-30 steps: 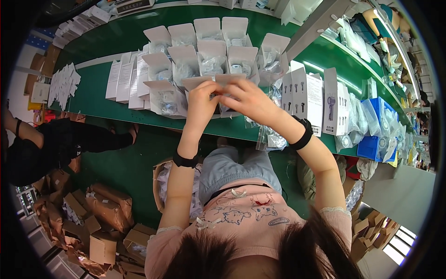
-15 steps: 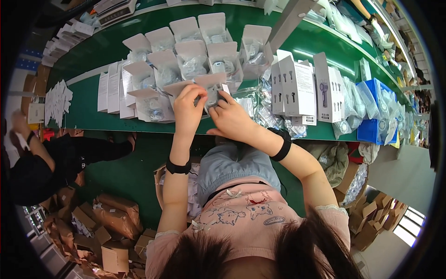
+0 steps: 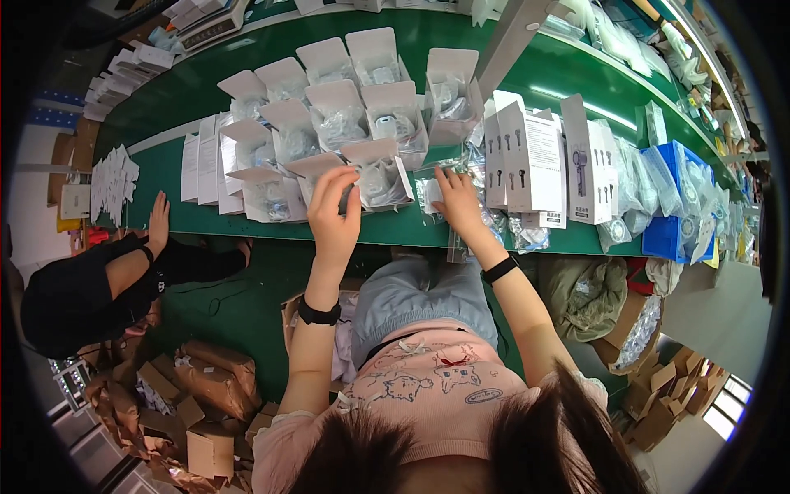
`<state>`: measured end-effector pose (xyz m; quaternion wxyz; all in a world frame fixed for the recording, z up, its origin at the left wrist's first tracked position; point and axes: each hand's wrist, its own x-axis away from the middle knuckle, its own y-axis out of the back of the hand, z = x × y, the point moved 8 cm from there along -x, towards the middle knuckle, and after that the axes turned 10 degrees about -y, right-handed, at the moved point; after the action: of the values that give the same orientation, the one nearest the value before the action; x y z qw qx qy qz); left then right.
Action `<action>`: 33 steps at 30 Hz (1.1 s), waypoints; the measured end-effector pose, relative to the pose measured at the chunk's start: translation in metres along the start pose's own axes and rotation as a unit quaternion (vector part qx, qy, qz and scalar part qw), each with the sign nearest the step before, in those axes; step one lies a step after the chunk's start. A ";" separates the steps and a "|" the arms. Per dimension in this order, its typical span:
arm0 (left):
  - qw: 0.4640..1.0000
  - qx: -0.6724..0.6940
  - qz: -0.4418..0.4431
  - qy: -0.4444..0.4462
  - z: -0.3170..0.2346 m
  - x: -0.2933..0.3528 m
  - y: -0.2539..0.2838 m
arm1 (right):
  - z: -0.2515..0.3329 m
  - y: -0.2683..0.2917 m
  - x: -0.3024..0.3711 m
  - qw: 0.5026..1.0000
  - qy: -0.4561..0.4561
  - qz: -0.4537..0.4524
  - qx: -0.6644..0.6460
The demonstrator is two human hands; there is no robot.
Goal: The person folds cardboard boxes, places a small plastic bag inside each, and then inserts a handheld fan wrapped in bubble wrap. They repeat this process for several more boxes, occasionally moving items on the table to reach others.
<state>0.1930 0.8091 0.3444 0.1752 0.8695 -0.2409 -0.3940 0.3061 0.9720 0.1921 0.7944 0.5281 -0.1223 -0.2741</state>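
Note:
My left hand [image 3: 336, 206] hovers at the near row of open white boxes, fingers loosely curved, thumb apart, with nothing in it. Behind it stands an open box [image 3: 309, 165], partly hidden by the fingers. Just right of that hand, another open white box [image 3: 380, 179] holds a part in clear plastic wrap, its flap raised. My right hand [image 3: 459, 198] reaches to the clear plastic packets [image 3: 429, 196] lying right of the boxes. Its fingers are stretched out over them, and none is visibly gripped.
Several more open boxes [image 3: 339, 115] with wrapped parts fill the green table [image 3: 164, 177]. Printed white cartons [image 3: 531, 156] stand to the right, beside bagged parts and a blue bin [image 3: 668, 235]. At the left, a co-worker's hand [image 3: 158, 222] rests near a paper pile [image 3: 113, 183].
My right hand has left the near box and moved right to the plastic packets. My left hand stays close to the boxes, its fingers more apart. The co-worker's hand has come to the table edge.

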 end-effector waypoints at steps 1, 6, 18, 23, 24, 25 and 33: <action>0.999 -0.018 -0.029 0.006 -0.001 0.003 0.008 | 0.002 -0.001 -0.001 1.000 0.004 0.001 -0.003; 0.997 -0.081 -0.015 0.012 0.003 0.017 0.035 | -0.010 0.002 -0.004 0.994 -0.049 0.053 -0.086; 0.964 -0.262 0.015 0.047 0.030 0.025 0.047 | 0.180 0.122 0.015 0.903 0.322 -0.146 -0.246; 0.968 -0.243 0.005 0.068 0.044 0.035 0.052 | 0.197 0.073 0.005 0.936 0.323 -0.109 -0.093; 0.970 -0.234 0.007 0.064 0.046 0.037 0.050 | 0.197 0.062 0.006 0.940 0.325 -0.072 -0.071; 0.969 -0.239 0.001 0.066 0.049 0.039 0.050 | 0.197 0.052 0.007 0.944 0.325 -0.035 -0.050; 0.964 -0.261 -0.040 0.033 0.016 0.033 0.048 | 0.167 0.122 0.015 0.940 0.288 -0.127 -0.129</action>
<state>0.1857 0.7498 0.3383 0.3885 0.8149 -0.0889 -0.4210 0.2752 0.8706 0.3698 0.8155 0.4888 0.2161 -0.2220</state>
